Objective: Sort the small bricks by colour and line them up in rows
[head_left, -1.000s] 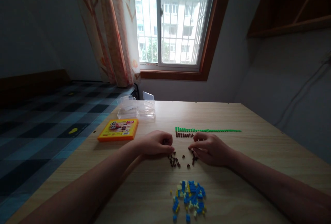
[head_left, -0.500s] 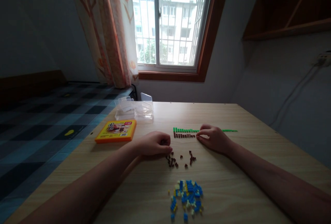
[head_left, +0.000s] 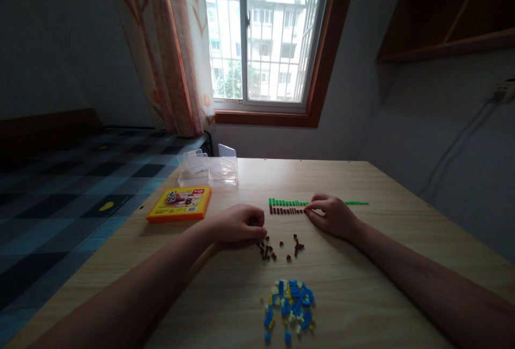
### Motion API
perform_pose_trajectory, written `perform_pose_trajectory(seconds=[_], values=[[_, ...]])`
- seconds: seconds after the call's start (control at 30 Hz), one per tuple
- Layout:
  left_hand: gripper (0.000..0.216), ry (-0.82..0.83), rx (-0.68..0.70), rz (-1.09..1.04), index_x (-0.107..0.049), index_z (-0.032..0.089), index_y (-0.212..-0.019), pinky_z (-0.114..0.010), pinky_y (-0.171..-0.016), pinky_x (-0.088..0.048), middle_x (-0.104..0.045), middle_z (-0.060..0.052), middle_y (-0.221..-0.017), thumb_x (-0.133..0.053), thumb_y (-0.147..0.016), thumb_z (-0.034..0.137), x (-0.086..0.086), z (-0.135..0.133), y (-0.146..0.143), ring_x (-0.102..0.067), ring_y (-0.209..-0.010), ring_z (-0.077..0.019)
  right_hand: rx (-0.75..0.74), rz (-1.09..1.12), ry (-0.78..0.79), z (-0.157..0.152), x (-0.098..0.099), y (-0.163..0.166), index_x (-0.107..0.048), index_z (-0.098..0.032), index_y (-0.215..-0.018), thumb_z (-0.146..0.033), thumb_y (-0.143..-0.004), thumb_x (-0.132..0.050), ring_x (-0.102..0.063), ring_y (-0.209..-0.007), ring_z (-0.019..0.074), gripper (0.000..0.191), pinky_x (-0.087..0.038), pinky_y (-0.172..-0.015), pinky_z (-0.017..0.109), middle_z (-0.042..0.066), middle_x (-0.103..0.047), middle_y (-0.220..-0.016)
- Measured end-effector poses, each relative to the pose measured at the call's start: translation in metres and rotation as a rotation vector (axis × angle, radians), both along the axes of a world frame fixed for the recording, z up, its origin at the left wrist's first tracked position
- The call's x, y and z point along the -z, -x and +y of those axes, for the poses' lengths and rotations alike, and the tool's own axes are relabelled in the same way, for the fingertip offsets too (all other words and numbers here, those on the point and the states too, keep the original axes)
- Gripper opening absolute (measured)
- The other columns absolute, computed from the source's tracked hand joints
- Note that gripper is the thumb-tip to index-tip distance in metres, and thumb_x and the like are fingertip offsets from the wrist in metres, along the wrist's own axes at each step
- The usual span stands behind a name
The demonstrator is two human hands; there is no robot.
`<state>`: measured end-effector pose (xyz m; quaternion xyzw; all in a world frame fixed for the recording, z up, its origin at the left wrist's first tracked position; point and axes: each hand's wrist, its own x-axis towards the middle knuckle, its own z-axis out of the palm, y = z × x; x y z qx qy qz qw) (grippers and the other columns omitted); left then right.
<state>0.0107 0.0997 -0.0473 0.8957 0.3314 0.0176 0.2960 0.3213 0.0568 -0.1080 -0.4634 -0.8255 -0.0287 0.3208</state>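
My right hand (head_left: 332, 216) rests on the wooden table (head_left: 394, 241), its fingers pinched together at the right end of a short row of brown bricks (head_left: 286, 211). Whether a brick sits between the fingertips is too small to tell. Just behind that row runs a longer row of green bricks (head_left: 289, 202). My left hand (head_left: 239, 224) lies curled with its fingers closed, beside several loose brown bricks (head_left: 277, 248). What its fingers hold, if anything, is hidden.
A heap of blue, yellow and white bricks (head_left: 289, 308) lies near the table's front edge. An orange booklet (head_left: 179, 203) and clear plastic boxes (head_left: 208, 171) sit at the back left. A bed with a checked cover (head_left: 60, 188) stands left of the table.
My right hand moved from the loose brown bricks up to the end of the brown row. My left hand stayed in place.
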Motion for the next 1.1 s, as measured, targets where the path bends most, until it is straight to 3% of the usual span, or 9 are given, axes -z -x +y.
perform_pose_trajectory(seconds=[0.37, 0.73, 1.1], values=[[0.032, -0.002, 0.002, -0.006, -0.057, 0.019, -0.073, -0.027, -0.059, -0.032, -0.054, 0.002, -0.073, -0.061, -0.082, 0.049, 0.004, 0.002, 0.001, -0.048, -0.069, -0.0146, -0.117, 0.05, -0.099, -0.008, -0.005, 0.008, -0.074, -0.021, -0.083, -0.019, -0.085, -0.063, -0.062, -0.07, 0.0171, 0.012, -0.05, -0.065, 0.029, 0.007, -0.067, -0.079], [0.033, -0.069, -0.033, 0.005, -0.048, 0.019, -0.066, -0.027, -0.057, -0.029, -0.048, 0.004, -0.066, -0.061, -0.082, 0.046, 0.011, 0.004, -0.001, -0.043, -0.065, -0.0133, -0.416, 0.108, 0.116, -0.033, -0.018, 0.038, -0.073, -0.021, -0.079, -0.009, -0.076, -0.053, -0.056, -0.066, 0.0155, 0.023, -0.045, -0.063, 0.028, 0.004, -0.062, -0.076], [0.033, -0.085, -0.055, -0.005, -0.046, 0.019, -0.064, -0.027, -0.058, -0.028, -0.047, 0.004, -0.064, -0.062, -0.08, 0.043, 0.01, 0.002, -0.002, -0.041, -0.063, -0.0129, -0.435, 0.074, 0.154, -0.033, -0.018, 0.036, -0.073, -0.02, -0.08, -0.008, -0.075, -0.054, -0.057, -0.066, 0.015, 0.023, -0.044, -0.064, 0.027, 0.004, -0.064, -0.077]])
